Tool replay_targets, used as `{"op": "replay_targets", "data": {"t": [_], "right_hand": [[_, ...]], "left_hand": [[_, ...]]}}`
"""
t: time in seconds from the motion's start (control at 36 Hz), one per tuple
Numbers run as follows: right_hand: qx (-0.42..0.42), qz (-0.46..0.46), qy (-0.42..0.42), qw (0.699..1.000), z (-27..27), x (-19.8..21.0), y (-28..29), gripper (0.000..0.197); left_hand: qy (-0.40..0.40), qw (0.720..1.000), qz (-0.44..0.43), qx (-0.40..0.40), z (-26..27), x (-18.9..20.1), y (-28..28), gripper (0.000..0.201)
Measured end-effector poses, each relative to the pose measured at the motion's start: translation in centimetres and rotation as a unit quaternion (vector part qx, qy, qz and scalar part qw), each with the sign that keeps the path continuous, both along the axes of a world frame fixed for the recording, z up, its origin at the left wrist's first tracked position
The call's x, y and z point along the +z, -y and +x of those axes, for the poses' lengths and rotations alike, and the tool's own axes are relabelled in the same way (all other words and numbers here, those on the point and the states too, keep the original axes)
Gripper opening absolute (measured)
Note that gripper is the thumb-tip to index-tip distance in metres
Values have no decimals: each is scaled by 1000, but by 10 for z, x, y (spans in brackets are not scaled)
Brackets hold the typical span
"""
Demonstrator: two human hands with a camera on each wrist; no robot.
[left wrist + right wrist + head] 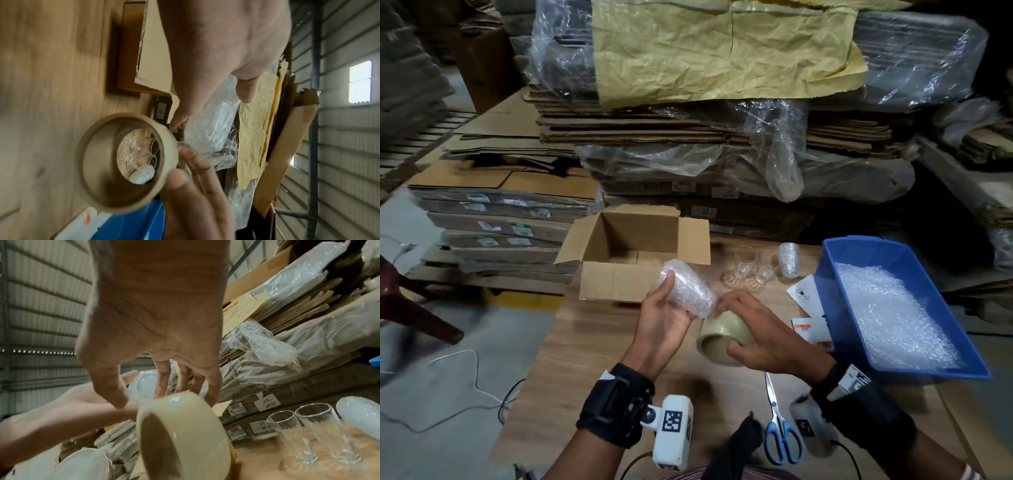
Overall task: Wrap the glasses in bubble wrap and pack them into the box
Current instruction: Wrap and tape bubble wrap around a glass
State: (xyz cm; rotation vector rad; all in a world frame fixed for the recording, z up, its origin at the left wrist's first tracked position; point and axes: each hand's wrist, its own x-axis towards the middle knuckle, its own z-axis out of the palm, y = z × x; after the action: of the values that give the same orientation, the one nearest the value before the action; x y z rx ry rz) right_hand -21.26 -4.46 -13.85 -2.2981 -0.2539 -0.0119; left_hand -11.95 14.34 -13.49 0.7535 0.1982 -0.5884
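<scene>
My left hand (671, 305) grips a glass wrapped in bubble wrap (683, 289), tilted above the wooden table, just in front of the open cardboard box (633, 253). My right hand (756, 329) holds a roll of clear packing tape (726, 337) right beside the wrapped glass, fingers over its top and thumb on its rim. The right wrist view shows the tape roll (185, 426) under my fingers (164, 382). Two bare glasses (744, 263) (765, 269) stand upright behind the roll, with another wrapped glass (789, 260) to their right. The box looks empty inside.
A blue bin (835, 260) holding bubble wrap sits at the right of the table. Scissors (779, 425) lie near the front edge, and printed cards (804, 291) lie beside the bin. Stacks of flat cardboard (688, 130) rise behind the table.
</scene>
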Motion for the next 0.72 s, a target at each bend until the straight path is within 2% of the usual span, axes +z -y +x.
{"op": "replay_targets", "data": {"t": [0.06,0.11,0.19,0.25,0.28,0.36,0.42,0.47,0.61,0.72], "right_hand": [[-7,7,-13,1000,0,-4,-1,39],[-43,-13,2,999,2,-4,-2,29],[-162,-38,129,978,3,8,-6,25],[-191,-28,185,964,3,21,-14,15],[-181,-24,186,965,3,27,-20,18],[-91,-49,122,987,5,35,-37,61],[-46,-87,117,988,10,32,-48,73],[-41,-95,114,988,15,27,-55,78],[-106,-70,110,986,20,14,-61,86],[-149,-47,117,981,17,3,-59,79]], "left_hand": [[14,1000,2,18,-1,0,0,68],[33,999,-1,27,-2,-3,1,65],[65,997,0,30,-2,-12,-1,55],[75,997,2,33,-3,-10,-1,52],[79,996,-4,34,-4,-7,-1,52],[103,994,-3,29,-3,-2,1,49],[109,994,-5,20,-4,-3,5,48],[99,995,-16,11,-6,-2,7,48],[79,996,-30,9,-7,1,11,54],[74,996,-43,35,-9,0,17,51]]}}
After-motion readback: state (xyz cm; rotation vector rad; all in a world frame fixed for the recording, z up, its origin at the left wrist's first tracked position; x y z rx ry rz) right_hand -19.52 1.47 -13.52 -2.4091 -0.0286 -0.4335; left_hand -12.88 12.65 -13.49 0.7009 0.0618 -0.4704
